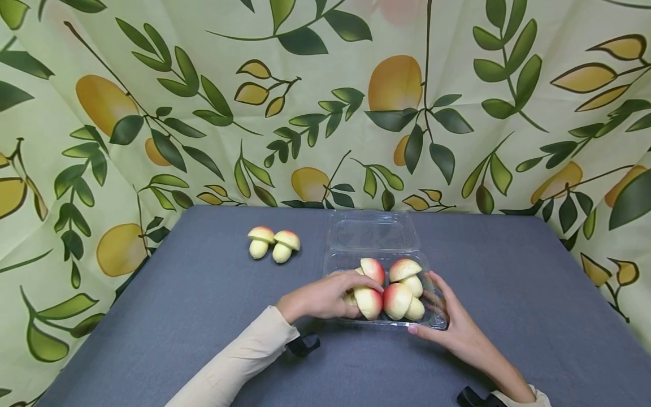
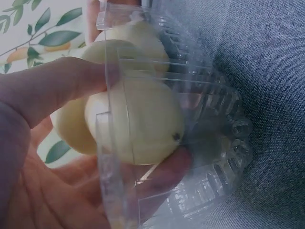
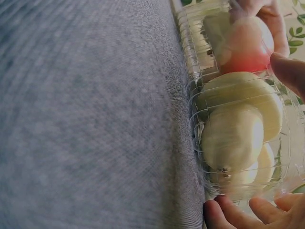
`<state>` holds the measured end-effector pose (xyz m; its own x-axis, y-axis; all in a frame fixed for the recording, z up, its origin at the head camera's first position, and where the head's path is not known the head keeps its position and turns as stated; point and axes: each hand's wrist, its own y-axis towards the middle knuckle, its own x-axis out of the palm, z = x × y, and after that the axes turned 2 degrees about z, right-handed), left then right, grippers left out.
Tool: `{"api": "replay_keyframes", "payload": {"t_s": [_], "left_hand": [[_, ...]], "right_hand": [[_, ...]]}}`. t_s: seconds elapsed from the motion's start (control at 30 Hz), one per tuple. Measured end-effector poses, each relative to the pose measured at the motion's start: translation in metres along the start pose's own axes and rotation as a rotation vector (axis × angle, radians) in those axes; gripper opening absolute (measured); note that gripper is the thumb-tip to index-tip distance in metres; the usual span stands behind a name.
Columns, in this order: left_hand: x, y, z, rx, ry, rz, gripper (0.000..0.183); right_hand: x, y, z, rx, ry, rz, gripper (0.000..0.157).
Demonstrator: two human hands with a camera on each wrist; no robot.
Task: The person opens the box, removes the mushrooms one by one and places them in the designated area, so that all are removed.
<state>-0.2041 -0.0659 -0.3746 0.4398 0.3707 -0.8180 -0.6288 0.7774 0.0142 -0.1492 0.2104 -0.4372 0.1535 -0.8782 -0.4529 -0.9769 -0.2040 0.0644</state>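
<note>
A transparent plastic clamshell box point(image 1: 331, 261) stands on the table with its lid point(image 1: 373, 232) folded back, away from me. Several mushroom-shaped pieces with pale stems and red-tinged caps lie in it, among them a right rear mushroom point(image 1: 404, 270) and a right front mushroom point(image 1: 398, 301). My left hand point(image 1: 330, 295) reaches over the left wall and grips the left front mushroom point(image 2: 147, 121) between thumb and fingers, inside the box. My right hand point(image 1: 454, 321) holds the box's right front corner, thumb at the front edge, fingers along the right side.
Two more mushrooms, one at the left point(image 1: 259, 243) and one beside it point(image 1: 286, 246), lie on the table left of the box. A grey-blue cloth point(image 1: 213, 294) covers the table. Behind it hangs a leaf-and-fruit patterned curtain point(image 1: 325, 130).
</note>
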Motion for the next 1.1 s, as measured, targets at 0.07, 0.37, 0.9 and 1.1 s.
{"api": "replay_keyframes", "payload": {"t_s": [0.07, 0.37, 0.9, 1.1], "left_hand": [[-0.001, -0.002, 0.000, -0.002, -0.005, 0.018, 0.053], [-0.002, -0.008, -0.002, -0.045, -0.099, 0.118, 0.053], [-0.016, -0.023, -0.005, -0.105, -0.281, 0.268, 0.062], [-0.022, -0.030, -0.007, -0.120, -0.342, 0.304, 0.063]], "right_hand": [[0.000, 0.000, 0.000, 0.004, -0.002, 0.000, 0.110], [0.000, 0.000, 0.000, 0.007, -0.002, -0.003, 0.111], [0.000, 0.000, 0.000, 0.007, -0.016, 0.001, 0.111], [0.000, 0.000, 0.001, -0.004, -0.023, 0.002, 0.110]]}}
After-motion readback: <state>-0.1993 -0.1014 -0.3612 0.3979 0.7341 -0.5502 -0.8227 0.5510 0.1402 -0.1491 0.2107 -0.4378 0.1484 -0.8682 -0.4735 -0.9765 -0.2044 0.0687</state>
